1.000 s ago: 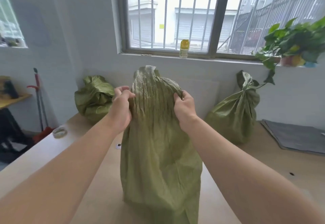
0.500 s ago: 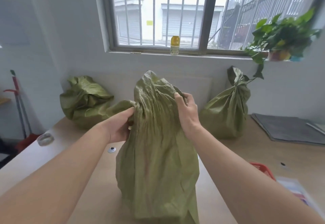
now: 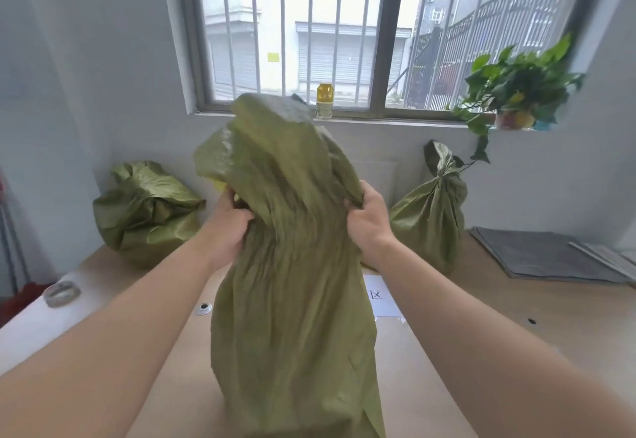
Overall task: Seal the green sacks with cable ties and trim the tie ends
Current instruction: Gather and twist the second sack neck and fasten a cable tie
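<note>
The pale brown wooden worktop (image 3: pixel 481 351) carries three sacks. The tall green woven plastic sack (image 3: pixel 292 317) stands upright in the middle, nearest the person, which puts its neck at hand height for gathering. A slumped green sack (image 3: pixel 148 210) lies at the back left with its top loose. A cinched green sack (image 3: pixel 430 221) at the back right looks finished and set aside. The left hand (image 3: pixel 227 231) and right hand (image 3: pixel 370 221) grip the middle sack's neck from either side. Their fingers (image 3: pixel 354 202) curl tightly into the bunched cloth, squeezing the mouth narrow, I judge, so a tie can go round it. Nothing to bind it with is in view.
</note>
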A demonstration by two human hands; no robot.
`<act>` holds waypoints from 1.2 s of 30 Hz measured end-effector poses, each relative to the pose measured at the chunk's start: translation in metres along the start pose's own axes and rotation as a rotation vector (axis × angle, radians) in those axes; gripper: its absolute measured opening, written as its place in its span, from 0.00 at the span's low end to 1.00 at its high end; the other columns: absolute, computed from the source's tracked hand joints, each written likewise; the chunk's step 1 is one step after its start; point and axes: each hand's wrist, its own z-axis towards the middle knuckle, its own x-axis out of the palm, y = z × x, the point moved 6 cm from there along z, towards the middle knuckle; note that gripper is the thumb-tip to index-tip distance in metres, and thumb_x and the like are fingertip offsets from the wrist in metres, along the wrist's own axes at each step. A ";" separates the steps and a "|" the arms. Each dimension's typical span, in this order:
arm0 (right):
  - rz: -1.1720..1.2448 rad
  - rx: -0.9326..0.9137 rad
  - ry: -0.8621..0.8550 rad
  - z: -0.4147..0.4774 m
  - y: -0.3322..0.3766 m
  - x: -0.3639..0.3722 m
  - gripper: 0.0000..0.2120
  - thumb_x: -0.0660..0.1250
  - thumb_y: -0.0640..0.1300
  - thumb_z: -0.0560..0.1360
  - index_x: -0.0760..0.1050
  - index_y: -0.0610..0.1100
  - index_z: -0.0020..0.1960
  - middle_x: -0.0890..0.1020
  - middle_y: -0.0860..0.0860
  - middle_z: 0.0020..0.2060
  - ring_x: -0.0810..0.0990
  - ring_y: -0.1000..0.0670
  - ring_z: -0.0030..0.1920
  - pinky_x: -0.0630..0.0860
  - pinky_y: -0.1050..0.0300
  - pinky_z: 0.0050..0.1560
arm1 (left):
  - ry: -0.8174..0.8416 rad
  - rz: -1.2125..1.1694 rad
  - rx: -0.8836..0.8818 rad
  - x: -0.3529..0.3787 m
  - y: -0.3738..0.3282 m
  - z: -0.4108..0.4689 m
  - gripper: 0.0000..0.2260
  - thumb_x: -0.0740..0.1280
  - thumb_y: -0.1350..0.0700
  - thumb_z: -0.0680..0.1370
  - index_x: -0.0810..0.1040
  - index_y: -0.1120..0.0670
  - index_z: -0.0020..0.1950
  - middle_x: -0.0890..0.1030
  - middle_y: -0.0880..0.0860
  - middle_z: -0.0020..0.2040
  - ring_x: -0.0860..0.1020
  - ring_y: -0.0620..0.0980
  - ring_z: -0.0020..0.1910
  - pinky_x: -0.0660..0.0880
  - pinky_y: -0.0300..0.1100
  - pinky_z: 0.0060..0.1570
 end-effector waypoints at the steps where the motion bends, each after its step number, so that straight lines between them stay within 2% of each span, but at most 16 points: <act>1: -0.002 0.008 -0.071 0.006 0.004 -0.012 0.23 0.56 0.29 0.73 0.80 0.53 0.53 0.86 0.49 0.46 0.84 0.42 0.50 0.83 0.40 0.55 | -0.036 -0.017 0.041 -0.006 -0.010 0.004 0.30 0.61 0.77 0.78 0.70 0.48 0.73 0.80 0.57 0.67 0.84 0.56 0.60 0.82 0.52 0.52; 3: 0.025 0.028 -0.178 0.015 0.012 -0.036 0.28 0.53 0.27 0.70 0.81 0.54 0.51 0.86 0.51 0.44 0.85 0.41 0.50 0.84 0.41 0.53 | -0.070 -0.029 0.127 -0.019 -0.034 0.010 0.32 0.57 0.75 0.81 0.69 0.45 0.76 0.78 0.53 0.70 0.80 0.53 0.66 0.78 0.54 0.63; 5: 0.066 0.034 -0.233 0.023 0.020 -0.055 0.28 0.54 0.27 0.75 0.80 0.59 0.48 0.85 0.53 0.43 0.84 0.43 0.48 0.82 0.45 0.52 | -0.077 -0.031 0.231 -0.029 -0.057 0.009 0.31 0.57 0.75 0.81 0.71 0.42 0.74 0.77 0.51 0.71 0.78 0.52 0.69 0.75 0.56 0.67; 7: 0.095 0.015 -0.239 0.028 0.030 -0.062 0.26 0.55 0.29 0.79 0.78 0.60 0.48 0.83 0.55 0.43 0.82 0.46 0.45 0.81 0.49 0.49 | -0.111 -0.060 0.289 -0.035 -0.071 0.004 0.31 0.60 0.75 0.80 0.71 0.41 0.71 0.77 0.51 0.71 0.78 0.52 0.68 0.77 0.55 0.65; 9: 0.115 0.026 -0.229 0.028 0.032 -0.060 0.26 0.54 0.29 0.77 0.80 0.57 0.49 0.84 0.52 0.43 0.82 0.46 0.45 0.80 0.51 0.47 | -0.157 -0.083 0.260 -0.038 -0.070 0.000 0.31 0.65 0.75 0.78 0.69 0.42 0.69 0.78 0.53 0.69 0.80 0.52 0.65 0.80 0.54 0.60; 11: 0.148 0.097 -0.191 0.021 0.019 -0.054 0.25 0.52 0.29 0.73 0.80 0.50 0.54 0.85 0.47 0.46 0.83 0.42 0.48 0.82 0.47 0.51 | -0.219 -0.139 0.179 -0.045 -0.055 -0.002 0.29 0.68 0.75 0.75 0.69 0.50 0.69 0.80 0.58 0.66 0.83 0.55 0.61 0.83 0.53 0.54; 14: 0.209 0.208 -0.154 0.008 -0.007 -0.053 0.21 0.51 0.31 0.74 0.78 0.45 0.55 0.84 0.42 0.49 0.83 0.38 0.52 0.83 0.42 0.56 | -0.171 -0.141 0.009 -0.048 -0.033 -0.007 0.19 0.71 0.69 0.76 0.78 0.61 0.67 0.83 0.62 0.63 0.86 0.57 0.55 0.84 0.50 0.47; 17: 0.248 0.253 -0.170 0.007 -0.013 -0.057 0.16 0.53 0.34 0.75 0.75 0.47 0.53 0.83 0.40 0.52 0.83 0.39 0.51 0.82 0.41 0.56 | -0.051 -0.027 -0.271 -0.049 -0.021 -0.018 0.17 0.72 0.58 0.76 0.81 0.57 0.65 0.85 0.58 0.61 0.86 0.54 0.55 0.80 0.53 0.57; 19: 0.281 0.260 -0.204 0.008 -0.009 -0.061 0.12 0.54 0.34 0.76 0.71 0.46 0.53 0.79 0.41 0.49 0.78 0.43 0.46 0.79 0.46 0.48 | 0.071 0.073 -0.435 -0.047 -0.015 -0.028 0.17 0.70 0.52 0.76 0.83 0.56 0.62 0.85 0.58 0.60 0.84 0.57 0.59 0.75 0.57 0.65; 21: 0.296 0.254 -0.218 0.008 -0.008 -0.064 0.11 0.55 0.34 0.77 0.69 0.45 0.55 0.76 0.43 0.47 0.75 0.45 0.43 0.74 0.49 0.43 | 0.108 0.114 -0.485 -0.044 -0.011 -0.033 0.15 0.67 0.49 0.78 0.87 0.55 0.56 0.86 0.58 0.58 0.82 0.58 0.59 0.73 0.58 0.66; 23: 0.283 0.239 -0.209 0.007 -0.007 -0.066 0.10 0.59 0.37 0.77 0.68 0.43 0.58 0.75 0.44 0.47 0.74 0.47 0.42 0.73 0.50 0.41 | 0.036 0.075 -0.410 -0.043 -0.013 -0.030 0.17 0.62 0.50 0.83 0.90 0.54 0.48 0.87 0.57 0.54 0.83 0.56 0.55 0.77 0.55 0.59; 27: 0.212 0.181 -0.084 0.004 0.002 -0.066 0.19 0.72 0.44 0.75 0.70 0.45 0.63 0.82 0.47 0.48 0.84 0.47 0.43 0.83 0.51 0.41 | -0.106 0.053 -0.099 -0.040 -0.037 -0.011 0.13 0.65 0.57 0.83 0.83 0.60 0.63 0.86 0.58 0.57 0.86 0.53 0.54 0.85 0.46 0.44; 30: 0.174 0.099 -0.007 0.013 0.008 -0.063 0.14 0.77 0.43 0.75 0.80 0.44 0.59 0.88 0.47 0.48 0.88 0.46 0.48 0.86 0.49 0.50 | -0.163 0.064 0.044 -0.039 -0.056 0.000 0.09 0.66 0.66 0.81 0.83 0.60 0.59 0.88 0.56 0.50 0.86 0.52 0.53 0.83 0.41 0.38; 32: 0.204 0.052 -0.055 0.022 0.015 -0.067 0.07 0.73 0.39 0.79 0.83 0.47 0.56 0.88 0.50 0.47 0.87 0.47 0.50 0.84 0.52 0.53 | -0.174 0.083 0.138 -0.034 -0.070 0.005 0.11 0.66 0.68 0.81 0.82 0.56 0.58 0.88 0.52 0.49 0.87 0.49 0.51 0.83 0.41 0.40; 33: 0.256 0.046 -0.103 0.027 0.020 -0.071 0.08 0.70 0.38 0.81 0.83 0.49 0.56 0.88 0.52 0.47 0.86 0.49 0.49 0.83 0.54 0.54 | -0.176 0.095 0.194 -0.032 -0.077 0.007 0.13 0.65 0.67 0.82 0.81 0.55 0.62 0.88 0.50 0.53 0.86 0.48 0.53 0.84 0.43 0.45; 36: 0.381 0.053 -0.224 0.039 0.032 -0.089 0.13 0.65 0.36 0.84 0.80 0.55 0.55 0.85 0.56 0.46 0.83 0.54 0.47 0.81 0.57 0.54 | -0.214 0.089 0.309 -0.035 -0.091 0.014 0.22 0.65 0.65 0.83 0.70 0.49 0.75 0.81 0.49 0.67 0.79 0.50 0.66 0.77 0.53 0.66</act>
